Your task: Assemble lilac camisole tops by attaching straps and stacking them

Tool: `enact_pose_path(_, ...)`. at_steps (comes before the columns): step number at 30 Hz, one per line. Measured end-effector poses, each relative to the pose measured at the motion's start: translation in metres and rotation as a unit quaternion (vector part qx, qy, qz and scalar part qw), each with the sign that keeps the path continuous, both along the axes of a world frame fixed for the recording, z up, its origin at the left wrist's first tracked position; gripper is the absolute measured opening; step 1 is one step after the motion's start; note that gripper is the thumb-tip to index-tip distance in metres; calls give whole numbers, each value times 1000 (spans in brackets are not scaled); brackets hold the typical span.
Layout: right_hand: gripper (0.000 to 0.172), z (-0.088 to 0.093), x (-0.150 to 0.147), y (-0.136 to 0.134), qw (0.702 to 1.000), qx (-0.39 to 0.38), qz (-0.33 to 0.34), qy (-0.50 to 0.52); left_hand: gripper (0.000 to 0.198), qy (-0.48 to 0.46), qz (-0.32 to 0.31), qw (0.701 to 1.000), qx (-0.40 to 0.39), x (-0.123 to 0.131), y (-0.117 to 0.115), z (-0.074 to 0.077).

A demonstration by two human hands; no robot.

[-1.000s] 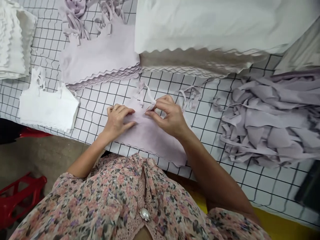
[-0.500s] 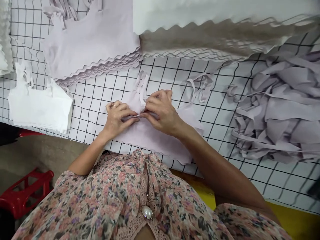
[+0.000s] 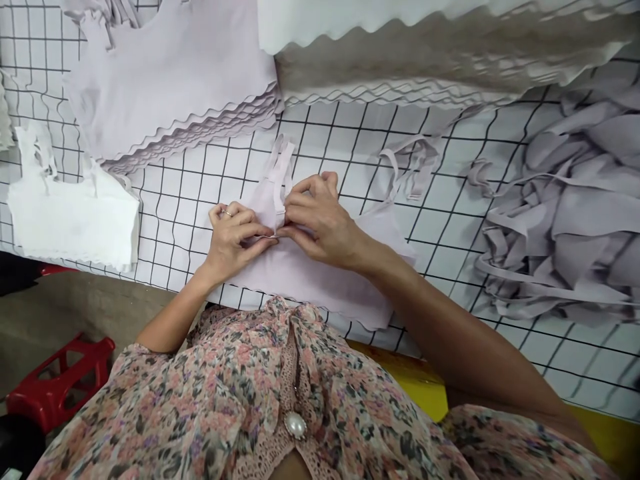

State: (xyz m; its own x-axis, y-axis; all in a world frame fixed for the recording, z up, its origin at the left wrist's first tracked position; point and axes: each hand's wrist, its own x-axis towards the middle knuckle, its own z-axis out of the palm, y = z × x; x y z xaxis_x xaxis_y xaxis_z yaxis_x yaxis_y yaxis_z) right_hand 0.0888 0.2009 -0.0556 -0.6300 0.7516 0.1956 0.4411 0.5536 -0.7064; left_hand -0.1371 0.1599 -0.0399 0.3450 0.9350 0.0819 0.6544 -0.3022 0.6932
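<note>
A pale lilac bra top (image 3: 330, 280) lies flat in front of me, its straps pointing away from my body. My left hand (image 3: 236, 237), with a ring on one finger, pinches the neckline edge near the base of the left strap (image 3: 280, 177). Right beside it, my right hand (image 3: 323, 220) pinches the same edge, fingertips almost touching those of the left. The other strap (image 3: 413, 163) lies loose beyond my right wrist. Whatever small detail sits between the fingertips is hidden.
A grid-patterned cloth (image 3: 200, 173) covers the table. A lilac stack of tops (image 3: 175, 73) and a white wavy-edged stack (image 3: 350, 20) are at the back. White tops (image 3: 75, 213) lie left, a heap of lilac garments (image 3: 590, 213) right. A red stool (image 3: 60, 387) stands below left.
Both hands keep their pinch at the strap base, with only slight finger movement. The view has shifted a little; the garment stays in place between the hands.
</note>
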Motion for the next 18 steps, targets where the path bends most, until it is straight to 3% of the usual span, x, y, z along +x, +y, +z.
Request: enact_pose_path(18,23,5,-27,-22,986,-24,-123,108,23,-61,31,993,-95,1,4,1)
